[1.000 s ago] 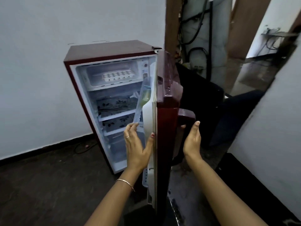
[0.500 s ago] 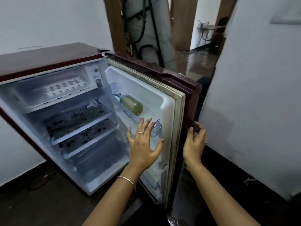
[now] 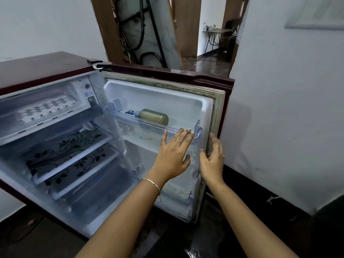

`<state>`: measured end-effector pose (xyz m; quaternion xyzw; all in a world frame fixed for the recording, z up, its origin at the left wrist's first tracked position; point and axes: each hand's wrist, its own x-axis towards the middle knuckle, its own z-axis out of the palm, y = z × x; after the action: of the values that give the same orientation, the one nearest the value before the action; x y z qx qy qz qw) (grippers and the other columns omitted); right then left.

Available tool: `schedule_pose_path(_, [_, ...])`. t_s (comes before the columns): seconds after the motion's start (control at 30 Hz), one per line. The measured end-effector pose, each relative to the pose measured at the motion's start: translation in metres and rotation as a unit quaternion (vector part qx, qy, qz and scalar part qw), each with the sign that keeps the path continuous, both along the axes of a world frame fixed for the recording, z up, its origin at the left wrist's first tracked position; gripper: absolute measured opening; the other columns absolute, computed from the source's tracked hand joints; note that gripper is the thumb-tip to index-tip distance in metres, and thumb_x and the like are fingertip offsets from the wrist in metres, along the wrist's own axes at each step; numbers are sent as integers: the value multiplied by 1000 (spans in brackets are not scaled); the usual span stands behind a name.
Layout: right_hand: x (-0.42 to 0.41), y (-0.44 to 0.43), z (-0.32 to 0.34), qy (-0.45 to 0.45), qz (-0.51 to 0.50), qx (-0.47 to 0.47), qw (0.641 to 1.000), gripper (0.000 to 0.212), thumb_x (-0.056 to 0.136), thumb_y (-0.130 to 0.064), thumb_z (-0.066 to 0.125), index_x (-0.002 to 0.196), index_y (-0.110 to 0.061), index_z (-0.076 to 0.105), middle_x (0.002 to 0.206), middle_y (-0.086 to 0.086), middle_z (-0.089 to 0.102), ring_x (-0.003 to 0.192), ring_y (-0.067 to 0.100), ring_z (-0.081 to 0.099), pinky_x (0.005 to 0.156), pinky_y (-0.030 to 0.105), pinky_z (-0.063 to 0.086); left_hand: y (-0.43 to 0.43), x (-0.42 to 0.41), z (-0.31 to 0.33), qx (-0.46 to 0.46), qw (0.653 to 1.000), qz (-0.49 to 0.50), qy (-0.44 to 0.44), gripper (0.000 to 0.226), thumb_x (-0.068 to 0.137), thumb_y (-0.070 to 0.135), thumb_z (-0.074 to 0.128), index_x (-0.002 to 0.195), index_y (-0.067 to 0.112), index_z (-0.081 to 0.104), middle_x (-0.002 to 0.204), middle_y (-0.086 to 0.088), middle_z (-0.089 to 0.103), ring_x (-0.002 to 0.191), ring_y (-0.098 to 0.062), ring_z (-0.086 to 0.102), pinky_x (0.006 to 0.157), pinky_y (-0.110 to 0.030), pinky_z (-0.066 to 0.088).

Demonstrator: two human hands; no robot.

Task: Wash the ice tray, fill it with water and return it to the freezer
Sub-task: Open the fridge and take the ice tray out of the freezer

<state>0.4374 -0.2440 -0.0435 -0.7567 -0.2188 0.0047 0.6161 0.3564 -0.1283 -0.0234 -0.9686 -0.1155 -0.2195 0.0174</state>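
The maroon fridge [image 3: 46, 66] stands open, its door [image 3: 167, 94] swung out to the right, near a white wall [image 3: 279, 108]; a greenish bottle [image 3: 153, 116] lies on its side in the clear door shelf [image 3: 149, 125]; two flower-patterned shelves [image 3: 65, 144] sit below the freezer box [image 3: 11, 116], where the white ice tray [image 3: 46, 108] rests (top left, unobstructed). The left hand [image 3: 172, 155] lies flat, fingers straight, touching the door shelf's rail; the right hand [image 3: 212, 162] grips the door's outer edge.

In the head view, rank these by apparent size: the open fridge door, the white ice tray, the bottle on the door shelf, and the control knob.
Largest to smallest:
1. Open maroon fridge door with white liner
2. White plastic ice tray
3. Greenish plastic bottle lying on its side
4. Small round control knob
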Motion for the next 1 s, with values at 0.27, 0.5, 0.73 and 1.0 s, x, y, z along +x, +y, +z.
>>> schedule_pose_path(0.27, [17,9,12,5,64,-68,996,65,92,-8,53,150,-29,31,154,-8,34,142,13,29,116,38,30,2,30,10,-26,998,-12,50,77,90,36,53,154,20,13,160,1,18,149,-18,9,117,-53,9])
schedule_pose_path(0.5, [27,7,18,7,74,-93,993,66,93,-13,53,150,-34,27,151,-4,39,139,15,36,112,39,35,4,36,12,-21,995,-5,96,83,93,37,50,154,22,-4,163,5,-5,149,-17,-6,119,-53,2])
schedule_pose_path(0.73, [19,9,22,-44,74,-97,992,68,90,-13,56,150,-27,26,156,-4,26,142,18,27,115,32,20,5,20,12,-54,995,29,75,80,95,33,48,155,18,-4,162,4,-9,149,-17,-8,120,-50,3])
schedule_pose_path(1.0, [-22,32,27,-106,153,-80,979,60,87,-11,56,143,-22,37,147,-5,39,136,14,33,107,25,24,14,-39,7,-169,976,140,-6,80,95,30,51,155,16,0,162,3,-6,149,-16,-5,121,-46,5])
